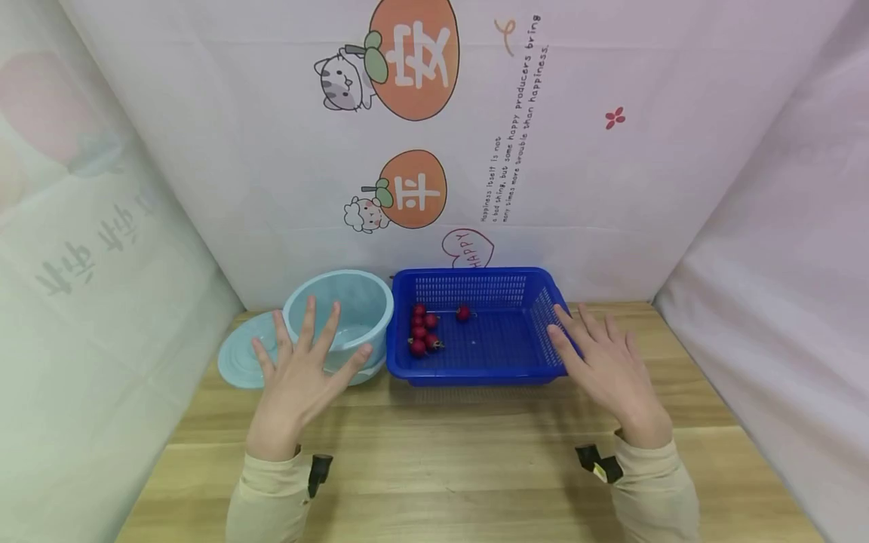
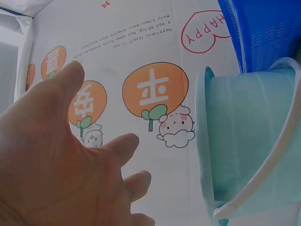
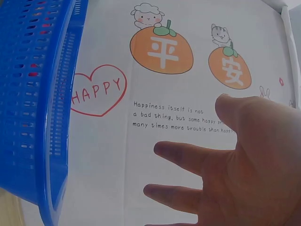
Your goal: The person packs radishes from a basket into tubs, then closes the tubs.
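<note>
My left hand [image 1: 299,385], its fingers spread, is over the near side of a light blue bucket [image 1: 370,302] and holds nothing. In the left wrist view the bucket [image 2: 254,136] shows its pale handle, apart from the fingertips. My right hand [image 1: 607,366] is spread too, overlapping the right end of a blue plastic basket [image 1: 475,373] in the head view, with nothing in its grasp. Inside the basket, several small dark red round fruits [image 1: 419,332] cluster at the left, and a single one [image 1: 463,313] lies farther back. The right wrist view shows the basket's slotted wall [image 3: 28,94] left of the hand.
A light blue lid [image 1: 237,354] lies on the wooden table [image 1: 462,467], left of the bucket. Bucket and basket stand side by side near the printed white cloth backdrop [image 1: 271,188]. White cloth also hangs on the left [image 1: 81,339] and right [image 1: 767,302] sides.
</note>
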`<state>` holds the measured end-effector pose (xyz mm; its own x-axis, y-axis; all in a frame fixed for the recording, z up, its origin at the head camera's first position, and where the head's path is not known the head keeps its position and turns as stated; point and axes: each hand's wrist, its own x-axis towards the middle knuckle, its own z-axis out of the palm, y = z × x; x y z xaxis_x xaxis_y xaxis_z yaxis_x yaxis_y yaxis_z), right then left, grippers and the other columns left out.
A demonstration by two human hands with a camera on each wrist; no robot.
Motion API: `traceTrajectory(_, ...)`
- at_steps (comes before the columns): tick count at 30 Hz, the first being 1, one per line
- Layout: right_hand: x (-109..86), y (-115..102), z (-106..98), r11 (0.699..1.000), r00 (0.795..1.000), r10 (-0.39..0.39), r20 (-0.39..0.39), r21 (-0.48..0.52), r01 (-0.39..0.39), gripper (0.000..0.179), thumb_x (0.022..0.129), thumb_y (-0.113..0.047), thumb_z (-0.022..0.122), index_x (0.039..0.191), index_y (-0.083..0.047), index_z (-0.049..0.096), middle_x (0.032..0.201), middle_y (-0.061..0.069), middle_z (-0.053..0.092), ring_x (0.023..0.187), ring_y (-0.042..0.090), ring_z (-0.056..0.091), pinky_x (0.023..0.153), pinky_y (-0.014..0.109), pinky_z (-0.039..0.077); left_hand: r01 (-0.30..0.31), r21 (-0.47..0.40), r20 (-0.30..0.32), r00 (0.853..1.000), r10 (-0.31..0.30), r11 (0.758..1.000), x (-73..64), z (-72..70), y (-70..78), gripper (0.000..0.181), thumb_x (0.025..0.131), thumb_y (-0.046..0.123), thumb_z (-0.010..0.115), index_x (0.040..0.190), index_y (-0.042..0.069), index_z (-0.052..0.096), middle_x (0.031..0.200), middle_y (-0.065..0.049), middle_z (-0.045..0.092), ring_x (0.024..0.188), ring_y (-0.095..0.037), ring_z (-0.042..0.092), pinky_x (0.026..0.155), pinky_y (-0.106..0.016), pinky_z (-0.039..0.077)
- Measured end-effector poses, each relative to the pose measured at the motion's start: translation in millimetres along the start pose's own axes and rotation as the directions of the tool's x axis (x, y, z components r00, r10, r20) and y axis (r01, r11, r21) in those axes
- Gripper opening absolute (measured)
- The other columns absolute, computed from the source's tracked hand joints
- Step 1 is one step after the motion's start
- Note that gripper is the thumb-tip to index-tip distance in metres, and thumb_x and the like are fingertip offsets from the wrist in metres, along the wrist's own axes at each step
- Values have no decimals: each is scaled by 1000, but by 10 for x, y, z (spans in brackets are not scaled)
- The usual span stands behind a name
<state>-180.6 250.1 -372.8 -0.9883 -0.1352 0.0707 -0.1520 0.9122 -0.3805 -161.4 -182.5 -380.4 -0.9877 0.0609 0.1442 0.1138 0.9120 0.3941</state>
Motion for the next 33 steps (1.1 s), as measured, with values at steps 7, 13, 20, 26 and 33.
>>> traceTrajectory(7,13,-12,-13,1000,1000,-22,-8,-2,22,72,111,-63,21,170,-21,27,174,22,14,154,62,5,114,83,4,9,2,-6,1000,-9,1000,-22,-42,4,89,100,80,36,170,36,4,176,-1,-14,151,-47,-31,108,-81,-22)
traceTrajectory(13,-16,-10,-48,997,989,-82,-124,-7,82,67,114,-54,28,163,-10,41,165,29,36,147,58,33,114,76,25,15,-37,-31,999,-17,999,-31,-61,-13,85,103,77,34,171,36,5,176,-1,-13,155,-49,-20,111,-80,-19)
traceTrajectory(20,-40,-22,-106,994,984,-102,-147,27,107,65,114,-53,30,157,-8,51,154,23,54,138,51,50,105,72,40,77,-81,-124,989,-86,994,-55,-159,-80,85,104,76,33,172,32,7,177,-9,-7,131,-68,47,97,-72,49)
traceTrajectory(26,-57,-53,-169,992,987,-115,-108,46,121,67,114,-52,30,156,-4,51,153,24,54,137,51,52,107,71,41,147,-104,-149,976,-161,984,-86,-283,-154,87,104,76,31,172,28,8,177,-11,4,57,-33,57,37,-35,36)
traceTrajectory(33,-57,-56,-109,988,982,-130,-137,61,139,66,114,-50,37,156,-1,49,152,29,52,138,54,47,109,72,37,212,-92,-217,949,-228,973,-75,-243,-287,83,105,75,27,169,23,28,171,-14,30,112,-58,63,49,-46,45)
